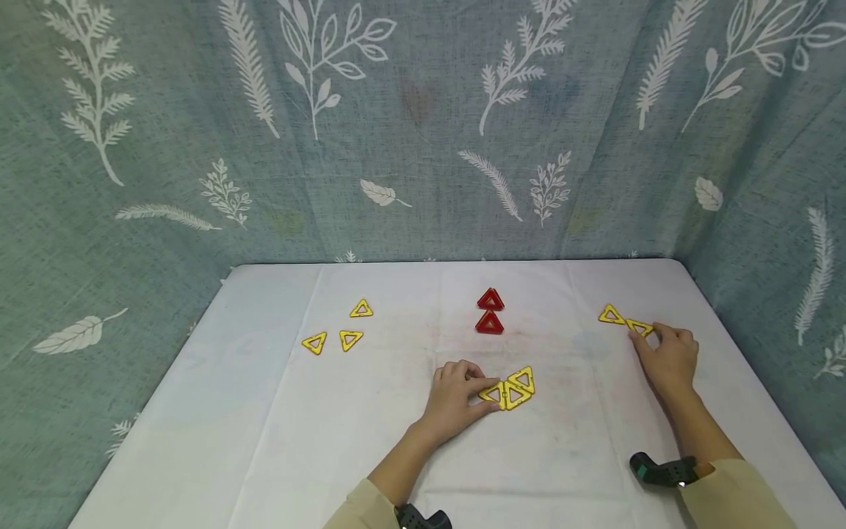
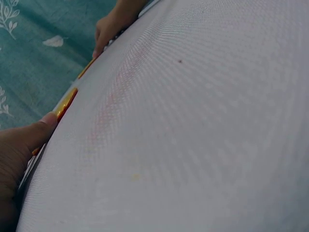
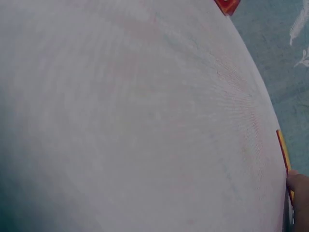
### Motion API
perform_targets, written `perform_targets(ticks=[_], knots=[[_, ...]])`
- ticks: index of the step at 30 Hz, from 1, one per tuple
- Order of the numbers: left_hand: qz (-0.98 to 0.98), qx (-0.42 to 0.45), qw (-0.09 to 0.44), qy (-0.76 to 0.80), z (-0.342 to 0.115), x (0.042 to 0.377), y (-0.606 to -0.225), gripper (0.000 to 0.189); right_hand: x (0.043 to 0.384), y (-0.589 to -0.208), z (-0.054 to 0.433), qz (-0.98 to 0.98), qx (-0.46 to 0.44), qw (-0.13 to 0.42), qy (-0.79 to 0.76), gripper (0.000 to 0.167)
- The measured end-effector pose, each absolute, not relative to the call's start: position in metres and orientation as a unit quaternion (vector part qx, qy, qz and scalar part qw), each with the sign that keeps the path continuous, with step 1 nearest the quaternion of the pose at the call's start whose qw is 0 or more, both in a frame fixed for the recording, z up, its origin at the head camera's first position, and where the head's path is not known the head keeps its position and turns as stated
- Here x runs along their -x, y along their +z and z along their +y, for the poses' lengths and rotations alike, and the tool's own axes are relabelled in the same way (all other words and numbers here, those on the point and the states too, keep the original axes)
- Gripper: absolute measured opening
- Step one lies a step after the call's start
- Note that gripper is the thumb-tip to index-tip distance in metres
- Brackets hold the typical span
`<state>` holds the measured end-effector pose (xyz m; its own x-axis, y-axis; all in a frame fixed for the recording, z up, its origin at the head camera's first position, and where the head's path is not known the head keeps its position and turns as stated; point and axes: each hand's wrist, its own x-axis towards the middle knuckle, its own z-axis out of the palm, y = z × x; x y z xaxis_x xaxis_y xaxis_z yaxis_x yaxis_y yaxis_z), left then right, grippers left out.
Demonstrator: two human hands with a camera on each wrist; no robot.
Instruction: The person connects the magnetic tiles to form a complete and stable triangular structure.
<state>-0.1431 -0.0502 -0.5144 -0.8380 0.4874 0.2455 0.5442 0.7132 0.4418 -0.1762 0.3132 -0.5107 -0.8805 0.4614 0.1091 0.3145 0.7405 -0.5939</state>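
In the head view my left hand [image 1: 454,400] pinches the left end of a joined group of yellow triangular magnetic tiles [image 1: 518,394], lying near the middle of the table. Its thumb [image 2: 44,126] presses against a tile edge in the left wrist view. Over on the right, my right hand [image 1: 670,360] pinches a yellow triangular tile [image 1: 638,327] between thumb and finger. The corner of that tile meets another yellow triangular tile [image 1: 611,314]. Only the thumb of the right hand and thin tile edges show in the right wrist view.
Two red triangular pieces [image 1: 490,322] stand one behind the other at the back middle. Three separate yellow triangles [image 1: 351,339] lie at the back left. A white cloth covers the table [image 1: 330,441], and a leaf-patterned curtain [image 1: 423,147] hangs behind it.
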Motion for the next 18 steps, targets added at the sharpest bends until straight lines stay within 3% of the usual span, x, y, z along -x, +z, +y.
perform_targets(ticks=[18], knots=[[-0.919, 0.271, 0.061, -0.279, -0.050, 0.143, -0.516, 0.040, 0.152, -0.513, 0.302, -0.929, 0.195, 0.135, 0.284, 0.049]])
